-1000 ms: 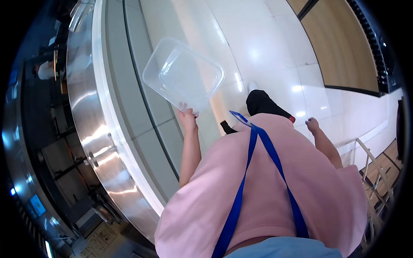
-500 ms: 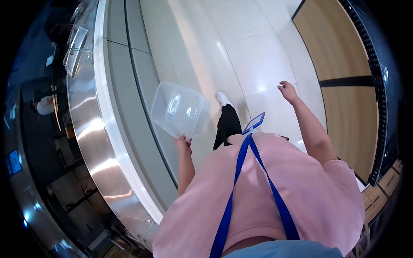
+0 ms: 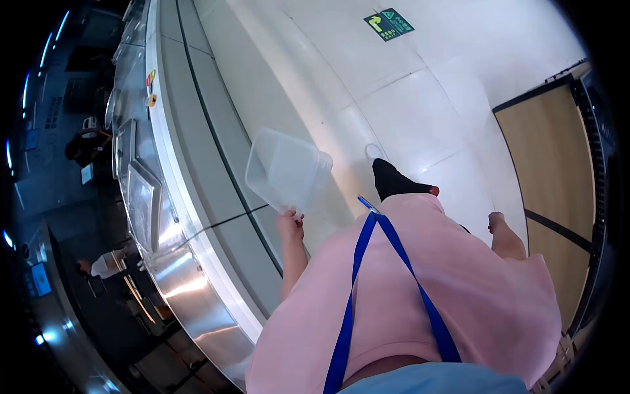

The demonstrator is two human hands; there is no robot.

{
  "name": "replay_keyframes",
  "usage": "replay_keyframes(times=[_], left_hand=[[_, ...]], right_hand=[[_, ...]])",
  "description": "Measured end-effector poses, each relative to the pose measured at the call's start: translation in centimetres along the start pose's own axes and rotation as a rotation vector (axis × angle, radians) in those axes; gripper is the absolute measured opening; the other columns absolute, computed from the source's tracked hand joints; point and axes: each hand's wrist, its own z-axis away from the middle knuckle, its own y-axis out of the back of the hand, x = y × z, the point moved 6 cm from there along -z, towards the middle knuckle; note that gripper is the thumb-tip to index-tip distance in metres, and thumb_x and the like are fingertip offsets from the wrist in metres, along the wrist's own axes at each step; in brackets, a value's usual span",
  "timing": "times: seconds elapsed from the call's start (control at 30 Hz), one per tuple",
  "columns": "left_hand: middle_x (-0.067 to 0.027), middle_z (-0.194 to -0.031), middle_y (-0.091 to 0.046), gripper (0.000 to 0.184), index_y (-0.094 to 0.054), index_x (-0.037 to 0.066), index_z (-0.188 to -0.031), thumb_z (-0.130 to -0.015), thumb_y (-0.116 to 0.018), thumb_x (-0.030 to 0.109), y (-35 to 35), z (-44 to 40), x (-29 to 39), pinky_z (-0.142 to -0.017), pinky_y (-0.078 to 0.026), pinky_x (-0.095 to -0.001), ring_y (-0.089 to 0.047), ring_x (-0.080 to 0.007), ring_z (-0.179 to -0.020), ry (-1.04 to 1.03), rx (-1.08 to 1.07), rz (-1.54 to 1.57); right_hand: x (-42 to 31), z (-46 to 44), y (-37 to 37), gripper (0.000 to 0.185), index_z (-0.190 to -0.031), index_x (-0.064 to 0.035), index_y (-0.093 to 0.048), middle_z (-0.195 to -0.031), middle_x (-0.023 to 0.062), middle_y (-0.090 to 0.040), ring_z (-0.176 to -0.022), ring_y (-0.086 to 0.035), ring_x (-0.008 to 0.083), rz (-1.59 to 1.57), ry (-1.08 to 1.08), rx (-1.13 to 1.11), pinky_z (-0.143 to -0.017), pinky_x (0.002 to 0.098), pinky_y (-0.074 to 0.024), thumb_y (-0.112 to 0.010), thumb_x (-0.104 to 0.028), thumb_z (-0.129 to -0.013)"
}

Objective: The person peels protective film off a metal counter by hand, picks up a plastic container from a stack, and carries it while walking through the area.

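Note:
A clear plastic container (image 3: 285, 169) hangs out in front of my left hand (image 3: 291, 225), whose fingers are closed on its near rim. It appears see-through, with nothing visible inside. My right hand (image 3: 497, 221) hangs at my right side, its fingers curled, away from the container; whether anything is in them is too small to tell. A blue lanyard (image 3: 357, 282) with a badge lies over my pink shirt.
A steel counter (image 3: 187, 282) with metal trays (image 3: 143, 207) runs along the left. Wood-panelled units (image 3: 551, 144) stand on the right. A green arrow sign (image 3: 388, 25) is on the floor ahead. Beyond the counter is another person (image 3: 107, 264).
The view has moved forward along the counter, bringing the floor sign and more trays into sight. My right hand swung forward, then back down. The container stays in my left hand.

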Motion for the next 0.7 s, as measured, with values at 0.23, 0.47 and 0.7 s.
replay_keyframes(times=[0.23, 0.47, 0.7], left_hand=[[-0.0134, -0.084, -0.054, 0.037, -0.042, 0.000, -0.108, -0.071, -0.046, 0.002, -12.4, -16.1, 19.3, -0.036, -0.038, -0.0208, -0.053, -0.0199, -0.052, 0.048, 0.070, -0.031], [-0.0125, -0.081, -0.053, 0.037, -0.042, -0.001, -0.108, -0.071, -0.045, -0.001, -24.9, -39.8, 35.7, -0.037, -0.041, -0.0234, -0.053, -0.0202, -0.051, -0.014, 0.100, 0.052], [-0.0134, -0.087, -0.055, 0.041, -0.042, 0.000, -0.112, -0.071, -0.045, 0.000, -47.2, -60.2, 59.5, -0.038, -0.042, -0.0246, -0.054, -0.0199, -0.054, 0.018, -0.059, -0.062]], right_hand=[[-41.2, -10.8, 33.2, 0.025, -0.091, -0.0011, -0.061, -0.076, 0.0130, -0.063, -0.064, -0.060, 0.0245, -0.491, 0.234, 0.428, -0.058, 0.0371, -0.0486, -0.056, -0.023, -0.078], [-84.6, -5.6, 62.0, 0.034, -0.103, -0.0017, -0.057, -0.091, 0.0184, -0.063, -0.087, -0.060, 0.0318, -0.412, 0.652, 0.500, -0.080, 0.0368, -0.0473, -0.059, -0.025, -0.078], [-84.3, -17.9, 68.7, 0.028, -0.086, 0.0008, -0.064, -0.081, 0.0203, -0.064, -0.073, -0.062, 0.0331, -0.161, 0.257, 0.310, -0.070, 0.0410, -0.0506, -0.061, -0.023, -0.071]])
